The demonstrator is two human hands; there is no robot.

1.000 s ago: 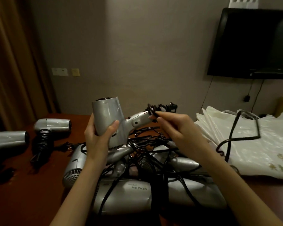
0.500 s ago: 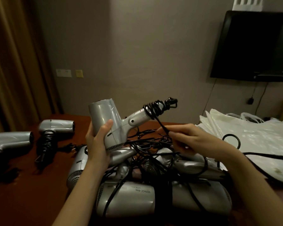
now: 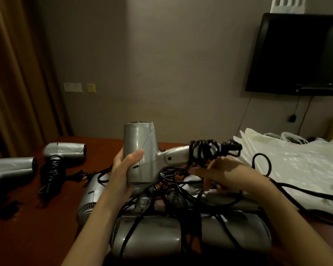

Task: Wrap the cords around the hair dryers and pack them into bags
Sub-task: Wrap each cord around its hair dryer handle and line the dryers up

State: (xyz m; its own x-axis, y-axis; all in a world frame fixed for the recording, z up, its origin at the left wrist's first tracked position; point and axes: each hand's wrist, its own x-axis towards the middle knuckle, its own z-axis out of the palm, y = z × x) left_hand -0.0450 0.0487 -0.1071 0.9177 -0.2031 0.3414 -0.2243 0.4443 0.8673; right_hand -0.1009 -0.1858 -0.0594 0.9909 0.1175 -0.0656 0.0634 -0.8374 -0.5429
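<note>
I'm at a dark red-brown table (image 3: 46, 227) against a grey wall, with a black television (image 3: 296, 54) mounted at two o'clock and a brown curtain (image 3: 13, 73) hanging at ten o'clock.

My left hand (image 3: 123, 169) is wrapped around the barrel of a silver hair dryer (image 3: 138, 150), held up at the centre with its handle pointing toward three o'clock. Black cord (image 3: 204, 150) is coiled in several turns around that handle. My right hand (image 3: 225, 173) sits just below the coils; it is blurred, so I cannot tell whether the fingers are pinching the cord or merely loose near it. A length of cord trails off toward four o'clock, so I judge this wrap is unfinished.

At nine o'clock two dryers (image 3: 63, 150) lie on the table; the nearer one to the centre has its cord bundled on its handle, which looks done. The one at the edge is partly cut off. Below my hands, at six o'clock, a pile of dryers (image 3: 181, 239) lies in tangled loose cords, all waiting to be wrapped.

The white plastic bags (image 3: 296, 162) lie flat in a stack at three o'clock. I see no dryer inside any of them, only cord lying across the top, so packing appears not yet begun.
</note>
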